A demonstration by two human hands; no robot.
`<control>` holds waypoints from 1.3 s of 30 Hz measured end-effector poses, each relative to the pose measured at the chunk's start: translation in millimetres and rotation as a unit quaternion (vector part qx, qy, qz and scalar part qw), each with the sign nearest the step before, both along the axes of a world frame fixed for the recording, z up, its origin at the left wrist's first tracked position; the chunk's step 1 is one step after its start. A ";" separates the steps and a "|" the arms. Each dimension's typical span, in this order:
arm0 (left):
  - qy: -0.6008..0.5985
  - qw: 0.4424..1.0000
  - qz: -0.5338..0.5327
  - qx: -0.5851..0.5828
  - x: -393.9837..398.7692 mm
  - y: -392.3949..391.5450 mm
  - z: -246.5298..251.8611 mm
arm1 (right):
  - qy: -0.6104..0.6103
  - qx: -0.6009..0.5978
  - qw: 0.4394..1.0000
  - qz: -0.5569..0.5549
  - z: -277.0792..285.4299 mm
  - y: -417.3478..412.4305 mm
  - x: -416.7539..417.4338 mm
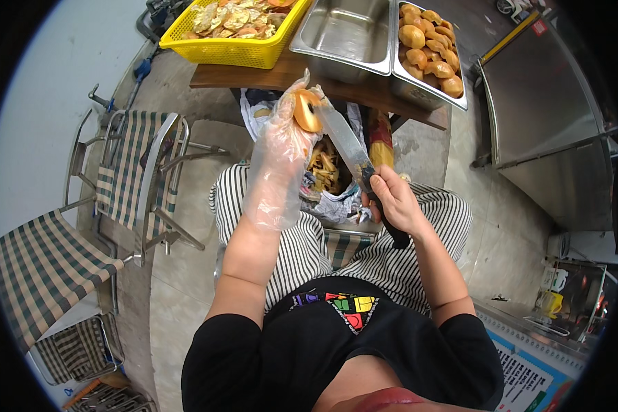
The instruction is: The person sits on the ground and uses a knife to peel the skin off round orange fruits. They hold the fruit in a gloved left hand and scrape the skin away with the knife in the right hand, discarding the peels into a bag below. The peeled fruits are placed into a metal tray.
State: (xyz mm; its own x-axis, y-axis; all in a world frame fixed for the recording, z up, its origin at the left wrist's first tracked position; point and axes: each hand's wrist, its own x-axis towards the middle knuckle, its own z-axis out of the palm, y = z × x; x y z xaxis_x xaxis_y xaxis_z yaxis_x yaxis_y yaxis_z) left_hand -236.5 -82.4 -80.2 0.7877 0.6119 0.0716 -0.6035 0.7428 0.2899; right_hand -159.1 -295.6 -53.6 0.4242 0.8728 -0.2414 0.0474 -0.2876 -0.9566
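My left hand (pixel 288 116), in a clear plastic glove, grips a peeled orange-brown piece of fruit (pixel 307 110) that shows a dark spot, perhaps a seed, on its side. My bare right hand (pixel 394 198) is closed on the black handle of a large kitchen knife (pixel 342 136). The wide blade carries bits of pulp and points up and left, its tip end against the fruit or just beside it. Below the fruit, between my knees, a lined waste container (pixel 335 203) holds yellowish peelings (pixel 323 167).
Ahead is a wooden table (pixel 226 77) bearing a yellow basket (pixel 257 56) of pale and orange scraps, a bare steel pan (pixel 347 31), and a steel pan (pixel 427 92) of peeled fruit (pixel 430 44). Checked folding chairs (pixel 134 170) stand left, a metal cabinet (pixel 551 103) right.
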 end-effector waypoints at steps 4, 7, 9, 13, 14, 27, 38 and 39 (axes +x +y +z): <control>0.011 0.999 -0.030 0.014 4.2 2.0 -4.9 | 0.022 0.008 1.000 -0.007 -7.5 -2.8 4.9; 0.025 0.998 -0.046 0.034 8.2 5.2 -7.0 | -0.009 0.005 1.000 -0.010 -11.3 -5.4 8.7; 0.042 0.997 -0.049 0.036 12.1 7.3 -8.2 | -0.022 0.006 1.000 -0.007 -9.6 -7.3 10.1; 0.073 0.994 -0.030 0.082 18.4 5.6 -6.0 | -0.018 -0.012 1.000 -0.004 -8.2 -9.8 13.6; 0.072 0.993 -0.037 0.082 19.3 5.4 -5.9 | -0.008 -0.005 1.000 -0.002 -9.5 -10.9 15.0; 0.074 0.994 -0.079 0.020 23.2 8.7 -7.9 | -0.073 0.034 0.995 -0.056 -23.2 -14.8 17.8; 0.036 0.994 -0.102 -0.014 15.4 -5.7 -1.0 | -0.028 0.071 0.995 -0.069 -18.1 25.8 -2.9; 0.031 0.995 -0.097 -0.015 14.3 -4.2 -2.8 | -0.033 0.072 0.994 -0.069 -18.1 26.8 -3.7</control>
